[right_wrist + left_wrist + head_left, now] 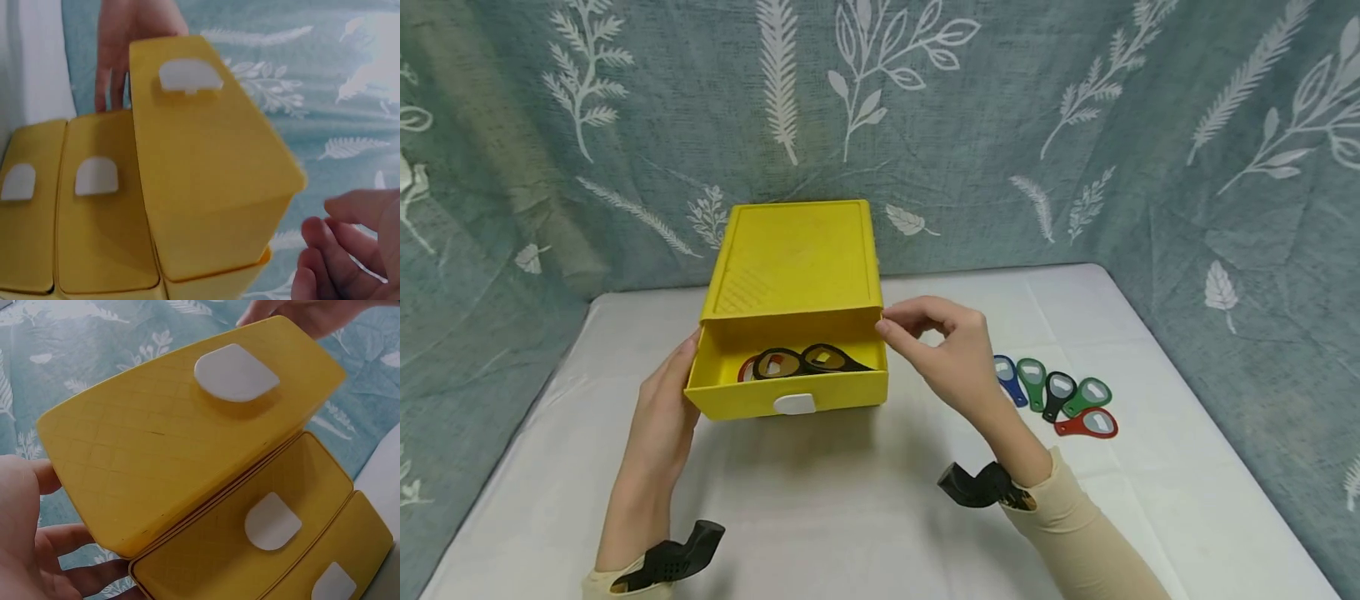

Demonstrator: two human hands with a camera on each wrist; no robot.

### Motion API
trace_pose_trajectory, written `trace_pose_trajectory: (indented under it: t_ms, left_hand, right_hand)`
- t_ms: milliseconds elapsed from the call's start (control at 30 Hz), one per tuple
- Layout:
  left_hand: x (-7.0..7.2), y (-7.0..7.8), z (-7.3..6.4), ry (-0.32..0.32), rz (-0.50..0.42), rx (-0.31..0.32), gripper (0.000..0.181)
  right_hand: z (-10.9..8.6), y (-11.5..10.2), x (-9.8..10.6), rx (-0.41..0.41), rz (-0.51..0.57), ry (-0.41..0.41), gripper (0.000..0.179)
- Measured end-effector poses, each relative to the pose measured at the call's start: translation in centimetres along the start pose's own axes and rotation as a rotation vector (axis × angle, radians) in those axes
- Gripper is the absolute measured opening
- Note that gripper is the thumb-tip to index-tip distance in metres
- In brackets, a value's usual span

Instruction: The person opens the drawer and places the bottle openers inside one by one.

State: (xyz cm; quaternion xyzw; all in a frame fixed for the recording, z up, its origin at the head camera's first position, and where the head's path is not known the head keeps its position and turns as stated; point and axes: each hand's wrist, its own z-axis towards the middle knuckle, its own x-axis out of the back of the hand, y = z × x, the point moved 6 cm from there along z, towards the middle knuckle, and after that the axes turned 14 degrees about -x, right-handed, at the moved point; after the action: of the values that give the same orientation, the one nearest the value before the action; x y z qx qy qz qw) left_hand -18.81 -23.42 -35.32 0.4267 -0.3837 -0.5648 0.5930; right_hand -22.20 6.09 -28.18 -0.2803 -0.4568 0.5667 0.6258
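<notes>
A yellow drawer cabinet (pixel 801 258) stands on the table with its top drawer (pixel 831 393) pulled out. Inside lie two black bottle openers (pixel 777 364) and a red one (pixel 745 369), partly hidden behind them. My left hand (pixel 658 408) lies along the left side of the cabinet and drawer; its thumb touches the drawer's side in the left wrist view. Beside the drawer's right corner is my right hand (pixel 951 354), thumb and fingers loosely bent. The right wrist view shows a gap between those fingers (pixel 319 234) and the drawer, with nothing held.
Several bottle openers lie in a cluster on the white tabletop (pixel 850 517) at right: blue (pixel 1011 382), green (pixel 1032 383), black (pixel 1060 394) and red (pixel 1088 423). Two lower drawers (pixel 281 512) are closed. A patterned teal cloth (pixel 1000 125) hangs behind and at both sides.
</notes>
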Motion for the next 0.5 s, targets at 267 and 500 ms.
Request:
trace_pose_trajectory:
  t_ms: [267,500]
  left_hand:
    - [0.0,0.2,0.0,0.001,0.000,0.002,0.056]
    - [-0.1,0.0,0.0,-0.033,-0.029,-0.025,0.055]
  right_hand:
    - [-1.8,0.0,0.4,-0.170,0.102,-0.102,0.008]
    - [-1.9,0.6,0.4,-0.260,0.152,-0.147,0.013]
